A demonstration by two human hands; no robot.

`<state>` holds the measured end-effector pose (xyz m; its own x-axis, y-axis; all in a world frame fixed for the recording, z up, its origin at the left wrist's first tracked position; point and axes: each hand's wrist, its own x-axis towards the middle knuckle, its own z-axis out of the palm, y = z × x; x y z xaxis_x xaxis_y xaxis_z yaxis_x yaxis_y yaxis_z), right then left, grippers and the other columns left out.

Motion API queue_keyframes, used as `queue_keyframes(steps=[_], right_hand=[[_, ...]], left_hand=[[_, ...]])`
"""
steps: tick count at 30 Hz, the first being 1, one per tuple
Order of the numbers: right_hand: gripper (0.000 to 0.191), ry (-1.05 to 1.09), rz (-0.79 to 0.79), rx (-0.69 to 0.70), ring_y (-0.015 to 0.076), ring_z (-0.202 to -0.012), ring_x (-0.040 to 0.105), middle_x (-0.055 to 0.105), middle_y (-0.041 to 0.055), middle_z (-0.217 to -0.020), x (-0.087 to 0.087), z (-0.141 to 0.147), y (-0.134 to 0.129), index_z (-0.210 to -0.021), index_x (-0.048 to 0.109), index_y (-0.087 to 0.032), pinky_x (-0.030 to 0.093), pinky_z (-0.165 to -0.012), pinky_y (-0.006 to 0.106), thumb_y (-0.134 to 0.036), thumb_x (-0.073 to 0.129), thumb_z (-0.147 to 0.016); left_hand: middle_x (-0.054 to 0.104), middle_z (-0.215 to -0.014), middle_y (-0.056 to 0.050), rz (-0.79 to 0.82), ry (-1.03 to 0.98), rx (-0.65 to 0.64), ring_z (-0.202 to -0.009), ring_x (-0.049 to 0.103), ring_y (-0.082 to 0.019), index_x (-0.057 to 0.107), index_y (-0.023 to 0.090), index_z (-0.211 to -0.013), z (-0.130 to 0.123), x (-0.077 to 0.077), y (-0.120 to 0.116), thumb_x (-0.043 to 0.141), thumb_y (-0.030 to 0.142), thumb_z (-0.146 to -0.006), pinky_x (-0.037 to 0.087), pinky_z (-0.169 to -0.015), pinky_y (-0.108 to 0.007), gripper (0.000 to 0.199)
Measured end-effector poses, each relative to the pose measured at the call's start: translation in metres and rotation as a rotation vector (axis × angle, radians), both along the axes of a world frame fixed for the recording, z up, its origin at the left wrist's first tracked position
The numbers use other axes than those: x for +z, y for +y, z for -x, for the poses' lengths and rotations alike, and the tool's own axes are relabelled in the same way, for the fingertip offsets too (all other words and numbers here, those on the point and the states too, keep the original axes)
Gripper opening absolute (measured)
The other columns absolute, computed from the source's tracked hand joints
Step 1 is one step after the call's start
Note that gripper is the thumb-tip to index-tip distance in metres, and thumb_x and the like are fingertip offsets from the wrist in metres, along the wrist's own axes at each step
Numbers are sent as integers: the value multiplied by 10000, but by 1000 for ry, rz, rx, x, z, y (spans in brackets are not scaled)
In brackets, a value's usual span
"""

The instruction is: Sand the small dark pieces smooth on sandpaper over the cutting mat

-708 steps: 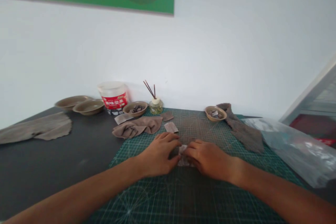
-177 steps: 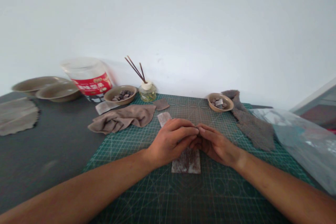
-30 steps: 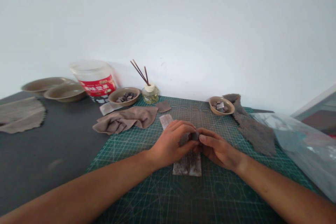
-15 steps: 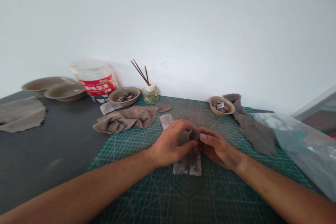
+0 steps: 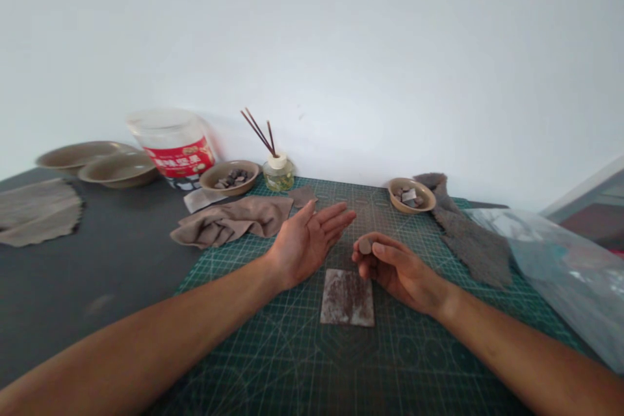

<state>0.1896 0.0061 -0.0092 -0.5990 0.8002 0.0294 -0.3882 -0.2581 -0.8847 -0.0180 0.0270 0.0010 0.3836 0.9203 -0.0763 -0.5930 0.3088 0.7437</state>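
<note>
Between the thumb and fingers of my right hand [image 5: 397,266] is a small, roundish grey-brown stone-like piece [image 5: 365,246]. My left hand [image 5: 307,244] is raised to its left, palm up and fingers stretched out, with nothing in it. Below both hands a square plate [image 5: 347,298] with dark brown and whitish smears lies flat on the green cutting mat [image 5: 273,331]. A small grey-brown square of cloth or sandpaper [image 5: 303,196] lies just beyond my left hand, which hides part of the mat there.
At the back stand a bowl of dark pieces [image 5: 230,178], a reed diffuser [image 5: 278,172] and a red-labelled tub [image 5: 175,153]. A crumpled brown cloth [image 5: 234,221] lies left. Rightward are another bowl of pieces [image 5: 412,196], a grey towel [image 5: 468,240] and clear plastic [image 5: 565,273].
My left hand has moved left, away from the right hand, and opened palm up. The right hand keeps the small piece in nearly the same place, and more of the smeared plate shows.
</note>
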Motion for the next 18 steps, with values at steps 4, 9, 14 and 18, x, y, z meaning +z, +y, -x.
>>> queue_keyframes(steps=[4, 9, 14, 18], right_hand=[[194, -4, 0, -3, 120, -772, 631, 684, 59, -986, 0, 0, -1, -1034, 707, -167, 508, -734, 228, -310, 693, -904], [201, -4, -10, -3, 122, -768, 631, 679, 57, -1001, 1, -1, -2, -1041, 704, -176, 497, -730, 232, -288, 705, -874], [228, 16, -21, 2, 129, -771, 630, 680, 44, -999, 2, -1, -2, -1056, 704, -200, 486, -731, 245, -237, 721, -831], [237, 27, -27, -16, 123, -750, 627, 679, 36, -984, 2, -2, -2, -1049, 706, -204, 481, -710, 241, -222, 730, -815]], left_hand=[[655, -1320, -157, 31, -16, 14, -1320, 548, -245, 640, 106, -1241, 0, 1, -1, 372, 436, -1010, 308, -1204, -415, 483], [635, -1353, -140, 51, 15, 48, -1251, 608, -230, 668, 121, -1174, 1, 0, -3, 509, 272, -976, 458, -1113, -371, 296], [693, -1243, -144, 39, 53, 101, -1158, 667, -210, 668, 116, -1167, 1, -1, -5, 593, 52, -880, 492, -1084, -335, 304], [667, -1291, -137, 8, 59, 108, -1184, 654, -215, 672, 137, -1168, 0, -2, -4, 583, -29, -813, 474, -1104, -353, 402]])
